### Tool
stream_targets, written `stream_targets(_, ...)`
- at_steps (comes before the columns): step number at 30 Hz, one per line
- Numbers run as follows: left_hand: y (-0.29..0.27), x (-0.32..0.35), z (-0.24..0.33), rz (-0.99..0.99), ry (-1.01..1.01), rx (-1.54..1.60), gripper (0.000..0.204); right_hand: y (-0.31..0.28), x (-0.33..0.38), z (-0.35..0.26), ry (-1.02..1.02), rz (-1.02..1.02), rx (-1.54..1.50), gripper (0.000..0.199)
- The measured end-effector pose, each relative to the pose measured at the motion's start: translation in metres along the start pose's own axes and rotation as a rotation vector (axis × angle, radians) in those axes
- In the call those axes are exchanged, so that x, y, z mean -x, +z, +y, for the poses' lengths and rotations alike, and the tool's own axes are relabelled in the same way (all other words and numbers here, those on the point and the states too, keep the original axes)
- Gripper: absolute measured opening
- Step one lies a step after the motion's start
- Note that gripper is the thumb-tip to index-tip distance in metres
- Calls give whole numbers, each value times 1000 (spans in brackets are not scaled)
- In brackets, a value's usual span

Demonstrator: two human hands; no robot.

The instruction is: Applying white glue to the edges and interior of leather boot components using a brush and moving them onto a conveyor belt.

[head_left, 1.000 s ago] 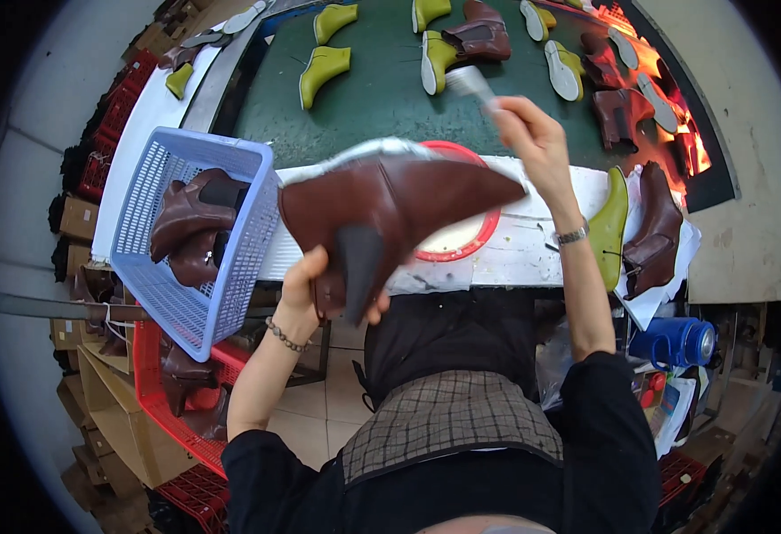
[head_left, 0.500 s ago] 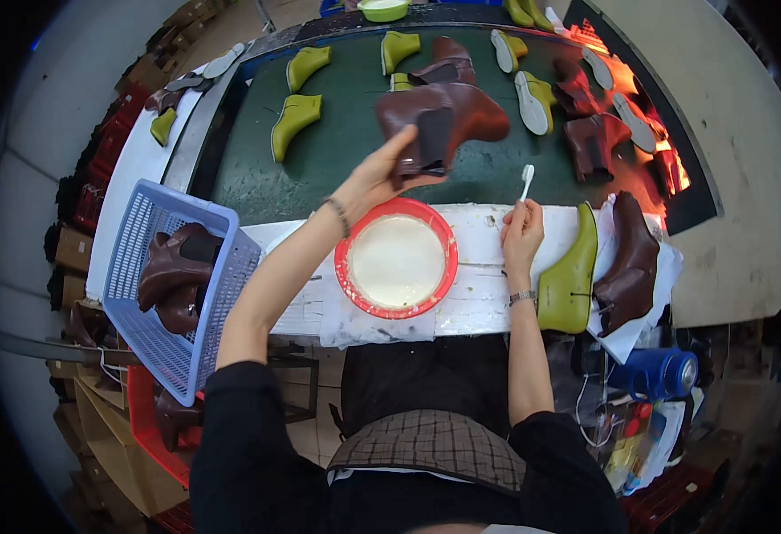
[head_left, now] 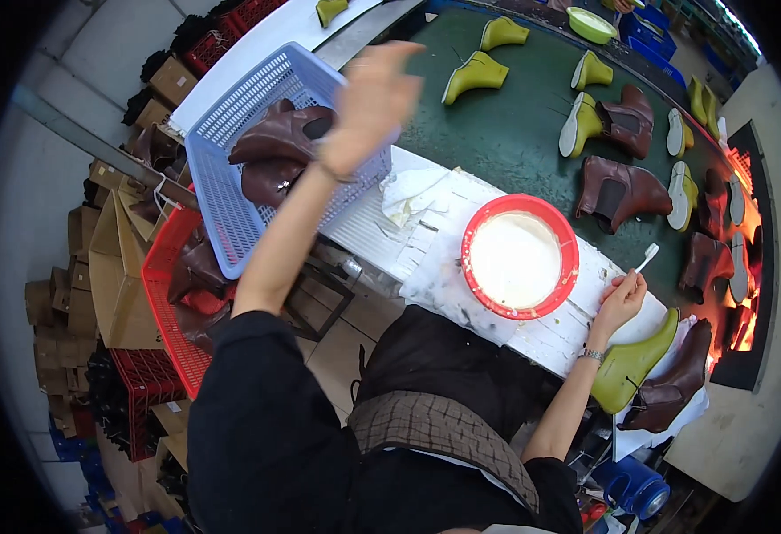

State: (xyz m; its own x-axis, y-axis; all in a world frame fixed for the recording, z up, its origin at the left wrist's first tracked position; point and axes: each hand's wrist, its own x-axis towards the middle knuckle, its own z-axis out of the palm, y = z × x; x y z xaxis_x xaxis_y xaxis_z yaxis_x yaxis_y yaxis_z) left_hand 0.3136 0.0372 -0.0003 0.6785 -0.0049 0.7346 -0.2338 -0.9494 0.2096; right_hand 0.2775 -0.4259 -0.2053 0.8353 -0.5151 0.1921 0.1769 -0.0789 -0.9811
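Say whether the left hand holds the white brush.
No, the right hand holds the white brush, while the left hand is empty.

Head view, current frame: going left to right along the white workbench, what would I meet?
Blue basket, crumpled white cloth, red basin, right hand holding a toothbrush, then a brown boot.
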Motion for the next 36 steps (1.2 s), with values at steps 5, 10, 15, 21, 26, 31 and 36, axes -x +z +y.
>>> stream_targets(5,-129,74,-140,-452,-1051,-199,95,8,-2,5,-19,-6,-5,23)
stream_targets(10,-71,109,-182,-363,-1085,82,128,9,-4,10,-64,-41,32,20)
stream_targets(15,-46,120,-210,-58,-1114,-243,106,24,11,-10,-20,-109,-83,19)
stream_targets(21,-102,62,-155,596,-340,354,69,-14,31,-70,-79,-201,-31,19)
stream_targets(26,-164,58,48,129,-780,1145,77,2,45,-126,-302,-396,271,14)
stream_targets(31,-106,177,53,-890,-829,1558,83,88,89,-214,41,-1035,-54,42)
stream_targets(36,-100,172,101,-1009,-794,1602,63,77,89,-190,-105,-1153,244,30)
